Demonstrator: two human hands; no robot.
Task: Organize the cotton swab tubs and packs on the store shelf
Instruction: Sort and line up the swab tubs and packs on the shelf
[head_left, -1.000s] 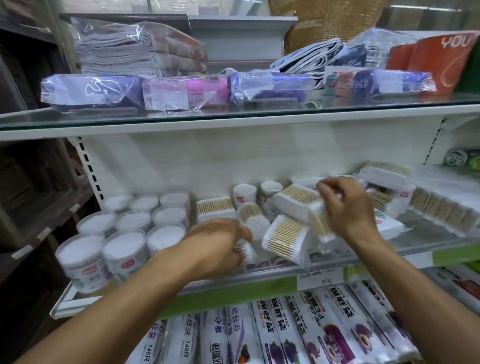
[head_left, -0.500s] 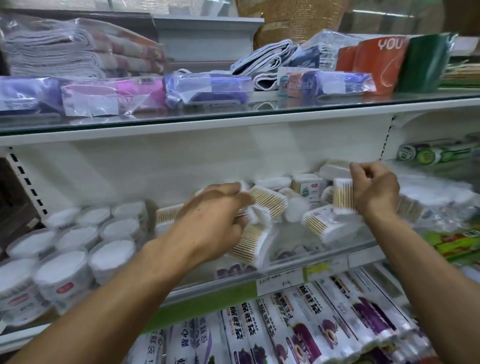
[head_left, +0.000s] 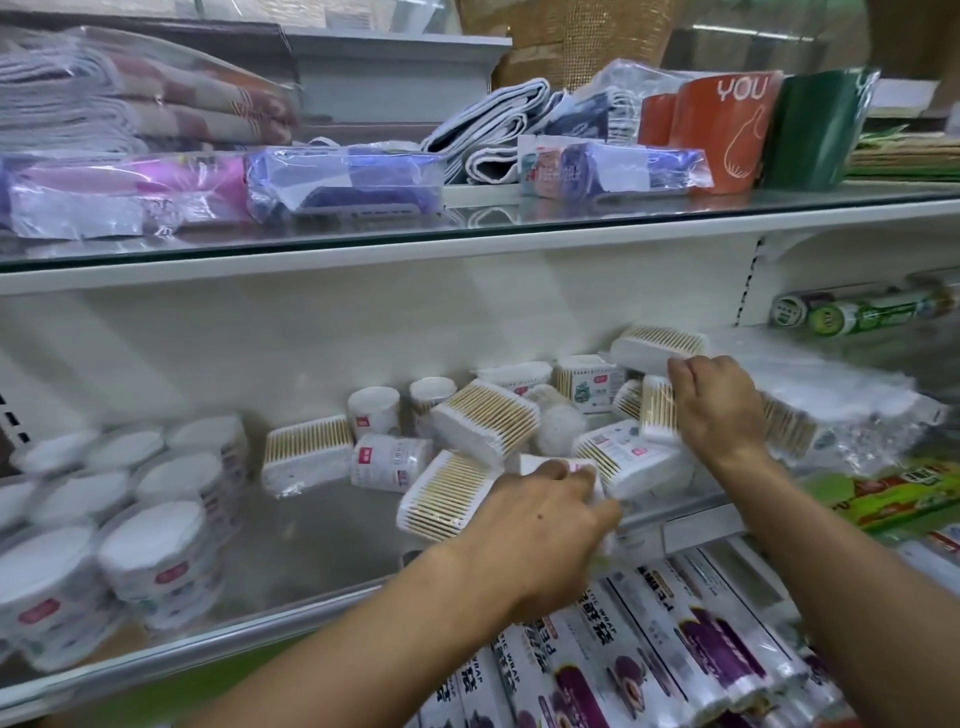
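Swab packs (head_left: 485, 423) jumbled mid-shelf (head_left: 311, 540). Your right hand (head_left: 719, 405) pinches upright pack (head_left: 657, 410); left hand (head_left: 540, 525) curls round small pack (head_left: 558, 464). Light, film-slick, squashy: grip flat sides, not swab ends.

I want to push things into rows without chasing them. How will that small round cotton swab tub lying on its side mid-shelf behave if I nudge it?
The tipped tub lies on its curved wall on a glass shelf, so a sideways nudge would probably roll it. It looks like thin plastic filled with swabs, so likely light. Its glossy label suggests it may slip; standing it upright first seems safer.
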